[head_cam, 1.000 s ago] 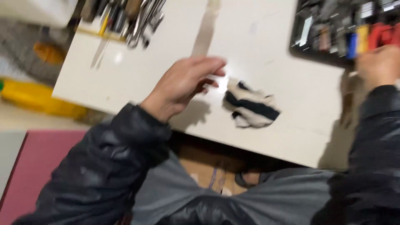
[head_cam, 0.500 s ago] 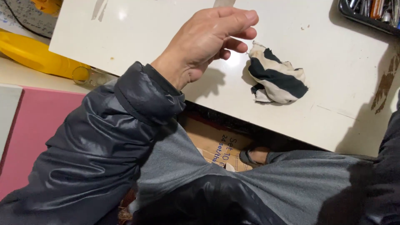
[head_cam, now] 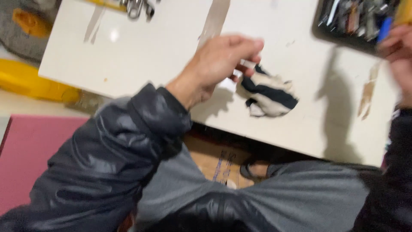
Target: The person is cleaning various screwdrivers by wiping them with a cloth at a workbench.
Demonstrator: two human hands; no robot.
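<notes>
Blurred: right hand (head_cam: pixel 399 51), cut off at frame edge; finger state cannot be told.
Left hand (head_cam: pixel 214 64): fingers curled, pinching a small white object (head_cam: pixel 246 65).
Striped cloth (head_cam: pixel 268 92): crumpled, just beyond left fingertips, on white table (head_cam: pixel 141 60).

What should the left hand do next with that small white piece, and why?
Probably lower the left hand and set the small white piece on the bare table, beside the striped rag. The piece looks pinched in the fingertips just above the rag, though blur hides the grip. The right hand is off at the tool tray.
</notes>
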